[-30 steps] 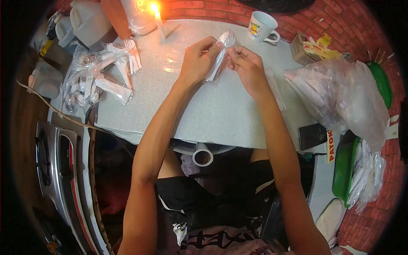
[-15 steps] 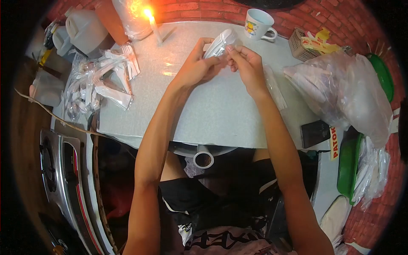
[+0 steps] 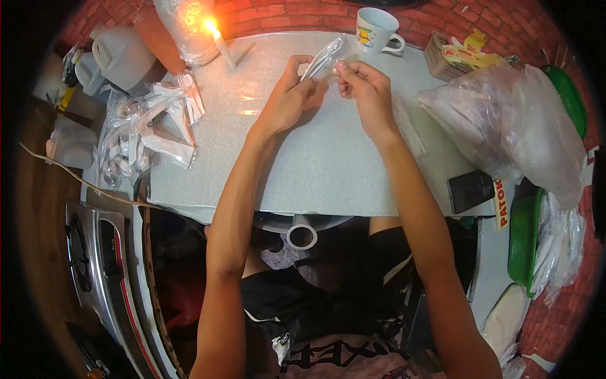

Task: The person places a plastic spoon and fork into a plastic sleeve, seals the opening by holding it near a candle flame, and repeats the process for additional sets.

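My left hand (image 3: 287, 98) is closed around white plastic cutlery (image 3: 324, 58) in a clear plastic sleeve, its tips slanting up to the right above the table. Beside it, my right hand (image 3: 368, 91) has thumb and forefinger pinched together at the sleeve's edge, where a bit of clear film shows. To the left lies a pile of wrapped white plastic forks and spoons (image 3: 167, 142). A lit candle (image 3: 225, 52) stands upright on the table behind my left hand.
A white mug (image 3: 377, 31) and a small basket (image 3: 444, 61) stand at the back right. Large plastic bags (image 3: 505, 120) and a black phone (image 3: 471, 191) lie on the right. At the left are plastic jugs (image 3: 126, 57) and a gas stove (image 3: 104, 265).
The cutlery has turned so that it shows narrower and more edge-on in my left hand. My right hand stays pinched close beside it. The whole view has shifted slightly.
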Action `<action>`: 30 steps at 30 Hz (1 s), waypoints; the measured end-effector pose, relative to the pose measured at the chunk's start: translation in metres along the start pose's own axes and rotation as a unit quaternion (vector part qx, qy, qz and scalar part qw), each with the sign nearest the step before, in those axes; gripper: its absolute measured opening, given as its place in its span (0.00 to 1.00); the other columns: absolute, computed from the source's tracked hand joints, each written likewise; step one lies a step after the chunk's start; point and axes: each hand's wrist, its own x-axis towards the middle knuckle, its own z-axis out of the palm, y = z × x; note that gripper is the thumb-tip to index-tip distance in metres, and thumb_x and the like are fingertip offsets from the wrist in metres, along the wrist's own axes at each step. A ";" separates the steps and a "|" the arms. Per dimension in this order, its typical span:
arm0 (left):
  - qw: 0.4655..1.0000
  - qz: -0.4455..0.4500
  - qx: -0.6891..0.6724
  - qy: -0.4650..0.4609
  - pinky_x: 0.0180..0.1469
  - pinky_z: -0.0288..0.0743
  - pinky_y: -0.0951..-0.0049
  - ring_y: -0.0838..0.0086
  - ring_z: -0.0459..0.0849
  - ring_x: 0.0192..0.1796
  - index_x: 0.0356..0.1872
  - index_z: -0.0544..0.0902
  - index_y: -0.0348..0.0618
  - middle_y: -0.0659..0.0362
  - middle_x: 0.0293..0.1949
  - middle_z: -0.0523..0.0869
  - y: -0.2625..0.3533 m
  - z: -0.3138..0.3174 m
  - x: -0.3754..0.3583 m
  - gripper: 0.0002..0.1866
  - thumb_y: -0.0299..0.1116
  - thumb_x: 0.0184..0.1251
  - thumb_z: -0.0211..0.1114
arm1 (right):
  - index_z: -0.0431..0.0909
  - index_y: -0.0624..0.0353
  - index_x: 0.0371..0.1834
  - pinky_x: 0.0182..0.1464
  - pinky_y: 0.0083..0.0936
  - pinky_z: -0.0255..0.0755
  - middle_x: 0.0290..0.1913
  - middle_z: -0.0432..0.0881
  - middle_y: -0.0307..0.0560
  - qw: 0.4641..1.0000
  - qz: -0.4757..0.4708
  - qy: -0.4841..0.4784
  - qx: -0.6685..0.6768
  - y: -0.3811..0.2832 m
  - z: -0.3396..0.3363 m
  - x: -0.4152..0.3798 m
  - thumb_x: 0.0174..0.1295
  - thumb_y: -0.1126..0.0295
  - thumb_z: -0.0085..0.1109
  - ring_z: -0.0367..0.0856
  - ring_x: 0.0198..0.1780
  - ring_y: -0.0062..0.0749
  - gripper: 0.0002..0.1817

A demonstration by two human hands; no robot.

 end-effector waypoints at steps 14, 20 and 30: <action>0.995 -0.100 -0.028 0.006 0.24 0.50 0.81 0.88 0.62 0.24 0.50 0.78 0.54 0.72 0.27 0.71 0.010 0.004 -0.011 0.08 0.33 0.76 0.53 | 0.85 0.64 0.57 0.42 0.19 0.69 0.38 0.81 0.34 0.969 0.119 -0.086 0.198 -0.007 -0.001 -0.003 0.77 0.63 0.58 0.76 0.39 0.18 0.16; 0.994 -0.098 -0.039 -0.005 0.24 0.50 0.81 0.88 0.62 0.25 0.54 0.77 0.56 0.73 0.27 0.69 0.010 0.006 -0.013 0.11 0.34 0.77 0.52 | 0.84 0.61 0.63 0.41 0.18 0.68 0.37 0.80 0.33 0.979 0.101 -0.101 0.144 -0.005 0.000 -0.005 0.77 0.64 0.58 0.74 0.38 0.15 0.18; 0.989 -0.131 -0.061 -0.043 0.23 0.59 0.79 0.83 0.68 0.23 0.52 0.76 0.50 0.67 0.27 0.74 0.025 0.010 -0.018 0.13 0.44 0.82 0.49 | 0.84 0.63 0.59 0.40 0.18 0.70 0.34 0.80 0.34 0.984 0.085 -0.098 0.118 0.001 -0.002 -0.004 0.78 0.64 0.57 0.74 0.35 0.16 0.16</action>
